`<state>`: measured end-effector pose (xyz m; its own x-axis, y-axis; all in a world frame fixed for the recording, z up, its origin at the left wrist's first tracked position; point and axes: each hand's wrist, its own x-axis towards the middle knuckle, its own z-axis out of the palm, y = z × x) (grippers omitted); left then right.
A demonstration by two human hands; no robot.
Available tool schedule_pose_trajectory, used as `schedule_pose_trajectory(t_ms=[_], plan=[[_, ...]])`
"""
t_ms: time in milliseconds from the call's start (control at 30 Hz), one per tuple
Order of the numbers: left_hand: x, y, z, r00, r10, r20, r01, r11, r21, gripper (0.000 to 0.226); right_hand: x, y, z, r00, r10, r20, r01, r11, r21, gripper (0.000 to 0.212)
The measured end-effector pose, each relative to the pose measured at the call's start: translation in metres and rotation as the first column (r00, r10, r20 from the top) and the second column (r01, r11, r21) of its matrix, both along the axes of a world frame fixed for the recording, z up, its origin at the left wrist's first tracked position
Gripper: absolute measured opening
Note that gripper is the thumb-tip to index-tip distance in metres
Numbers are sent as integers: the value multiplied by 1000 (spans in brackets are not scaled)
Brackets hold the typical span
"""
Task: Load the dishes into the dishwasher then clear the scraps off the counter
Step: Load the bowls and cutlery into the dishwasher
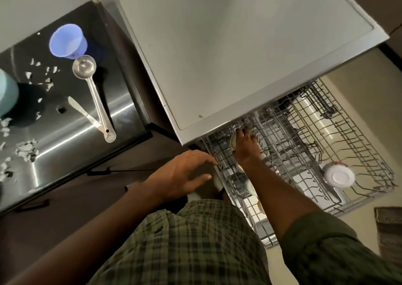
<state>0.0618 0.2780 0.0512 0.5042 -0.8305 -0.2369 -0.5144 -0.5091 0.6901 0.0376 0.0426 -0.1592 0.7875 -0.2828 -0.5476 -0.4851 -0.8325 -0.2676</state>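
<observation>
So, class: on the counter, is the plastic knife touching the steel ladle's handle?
Touching. The head view shows the knife lying with its handle end meeting the ladle handle near its hanging hole, no gap between.

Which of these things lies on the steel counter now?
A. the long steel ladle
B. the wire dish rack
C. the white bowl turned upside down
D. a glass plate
A: the long steel ladle lies on the shiny steel counter, beside the purple plastic cup; the upside-down white bowl sits in the wire dish rack.
</observation>
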Motion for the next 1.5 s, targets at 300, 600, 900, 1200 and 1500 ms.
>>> schedule_pose_trajectory(t_ms=[300, 600, 900, 1200, 1500], plan=[[1, 4, -1, 1000, 22, -15, -21, 1000, 21, 37, 2, 1, 16, 995, -18, -96, 22, 999, 46, 106], [9, -7, 7, 1000, 18, 12, -16, 984, -175, 36, -30, 10, 69, 749, -583, 314, 472, 803, 365, 48], [58, 24, 26, 972, 174, -157, -205, 956, -208, 34, -41, 84, 184, 308, -852, 423, 398, 519, 756, 12], [118, 100, 46, 864, 446, -232, -503, 773, -386, 29, 74, 193, 242, 560, -732, 388, 49, 497, 866, 17], [178, 188, 26, 560, 771, -303, -810, 431, -398, 26, 191, 291, 234, 666, -727, -169, 172, -71, 982, 37]])
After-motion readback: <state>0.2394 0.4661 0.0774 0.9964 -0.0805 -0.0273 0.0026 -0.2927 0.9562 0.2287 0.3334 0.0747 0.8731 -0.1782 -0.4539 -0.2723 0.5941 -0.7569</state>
